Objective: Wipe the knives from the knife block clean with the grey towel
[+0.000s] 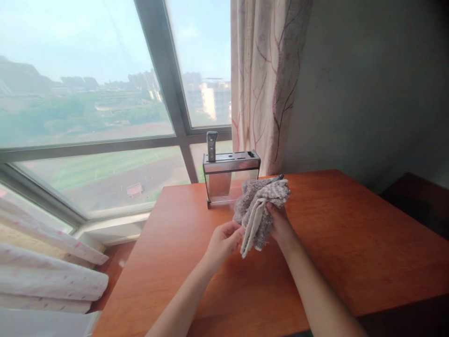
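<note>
A grey, fluffy cloth (257, 217) with a pale hem is bunched up in the air over the table. My right hand (278, 222) grips it from the right, thumb on top and the other fingers hidden behind. On the lower left side, my left hand (226, 241) has its fingers curled, thumb and forefinger pinching the cloth's edge. A small dark tip (281, 177) shows past the cloth's upper right corner; what it belongs to is hidden. Just behind the cloth stands a clear-sided knife block (231, 164) with a metal top. One dark knife handle (212, 146) rises from its left end.
The reddish-brown wooden table (351, 234) spreads beneath my arms. Large windows (87, 93) are at the left and back, with a patterned curtain (270, 84) behind the block. Another curtain (52, 271) hangs low at the left. A dark wall (368, 93) is at the right.
</note>
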### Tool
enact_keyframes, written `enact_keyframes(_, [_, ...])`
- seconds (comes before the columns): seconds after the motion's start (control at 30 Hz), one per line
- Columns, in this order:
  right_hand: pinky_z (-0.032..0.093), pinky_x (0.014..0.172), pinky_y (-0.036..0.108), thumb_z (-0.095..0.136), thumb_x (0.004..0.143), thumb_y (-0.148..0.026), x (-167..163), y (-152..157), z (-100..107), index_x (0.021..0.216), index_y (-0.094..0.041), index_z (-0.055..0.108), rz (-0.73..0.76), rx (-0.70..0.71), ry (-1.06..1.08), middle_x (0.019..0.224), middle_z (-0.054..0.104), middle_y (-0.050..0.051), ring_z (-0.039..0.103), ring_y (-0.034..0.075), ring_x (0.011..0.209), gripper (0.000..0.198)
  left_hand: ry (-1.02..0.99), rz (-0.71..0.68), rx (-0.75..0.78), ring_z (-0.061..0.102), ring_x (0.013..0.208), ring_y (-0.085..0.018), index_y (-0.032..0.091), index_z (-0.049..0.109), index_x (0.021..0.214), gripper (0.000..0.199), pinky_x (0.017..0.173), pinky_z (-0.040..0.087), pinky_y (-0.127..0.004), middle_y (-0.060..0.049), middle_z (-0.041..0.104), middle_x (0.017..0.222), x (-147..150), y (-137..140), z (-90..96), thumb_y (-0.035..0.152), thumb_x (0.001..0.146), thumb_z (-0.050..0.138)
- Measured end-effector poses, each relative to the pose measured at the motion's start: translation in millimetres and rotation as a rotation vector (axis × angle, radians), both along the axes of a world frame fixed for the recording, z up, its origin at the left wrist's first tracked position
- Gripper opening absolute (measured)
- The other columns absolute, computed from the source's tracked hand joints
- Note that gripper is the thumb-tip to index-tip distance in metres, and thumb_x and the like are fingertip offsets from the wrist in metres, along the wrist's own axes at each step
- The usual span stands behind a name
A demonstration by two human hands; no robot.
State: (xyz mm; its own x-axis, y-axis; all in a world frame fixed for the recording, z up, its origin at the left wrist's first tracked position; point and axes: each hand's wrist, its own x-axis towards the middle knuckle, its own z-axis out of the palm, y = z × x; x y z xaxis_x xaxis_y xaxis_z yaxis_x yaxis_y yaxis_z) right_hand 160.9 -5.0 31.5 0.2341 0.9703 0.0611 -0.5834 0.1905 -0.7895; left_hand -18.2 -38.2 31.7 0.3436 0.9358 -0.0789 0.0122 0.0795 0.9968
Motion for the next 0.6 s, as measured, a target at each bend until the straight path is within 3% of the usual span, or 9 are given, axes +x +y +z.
enact_keyframes(0.13, [0.053, 0.069, 0.030, 0.082, 0.058, -0.037, -3.7, 4.1, 0.0, 0.084, -0.023, 0.067, -0.101, 0.031, -0.033, 0.084, 0.074, 0.001, 0.067, 0.020, 0.079, 0.034, 0.229, 0.214, 0.323, 0.049, 0.058, -0.012, 0.015, 0.068, 0.075, 0.030, 0.053, 0.036, -0.021, -0.002, 0.061, 0.064, -1.7, 0.9, 0.2, 0.045, 0.078, 0.065])
enact_keyframes(0.23, [0.052, 0.065, 0.028, 0.082, 0.058, -0.034, -2.0, 6.0, -2.5, 0.085, -0.020, 0.068, -0.173, 0.033, -0.090, 0.081, 0.074, 0.001, 0.067, 0.019, 0.073, 0.033, 0.270, 0.197, 0.360, 0.047, 0.053, -0.011, 0.015, 0.069, 0.077, 0.032, 0.051, 0.035, -0.021, -0.001, 0.059, 0.061, -3.9, -1.1, 0.6, 0.043, 0.084, 0.058])
enact_keyframes(0.4, [0.050, 0.061, 0.025, 0.084, 0.054, -0.028, 1.9, 7.8, -4.0, 0.085, -0.019, 0.069, -0.199, 0.000, -0.114, 0.077, 0.074, -0.001, 0.066, 0.017, 0.067, 0.035, 0.078, 0.073, 0.154, 0.040, 0.043, -0.007, 0.013, 0.066, 0.075, 0.038, 0.043, 0.027, -0.021, 0.000, 0.055, 0.058, -4.8, -1.4, 1.8, 0.049, 0.084, 0.057])
enact_keyframes(0.6, [0.053, 0.060, 0.027, 0.083, 0.054, -0.038, -1.9, 2.9, -2.8, 0.085, -0.024, 0.067, 0.062, -0.078, 0.098, 0.077, 0.074, -0.003, 0.067, 0.018, 0.066, 0.038, -0.134, -0.051, -0.099, 0.030, 0.039, -0.004, 0.012, 0.060, 0.069, 0.043, 0.041, 0.016, -0.020, 0.002, 0.050, 0.052, -2.1, -2.3, 4.1, 0.055, 0.078, 0.062])
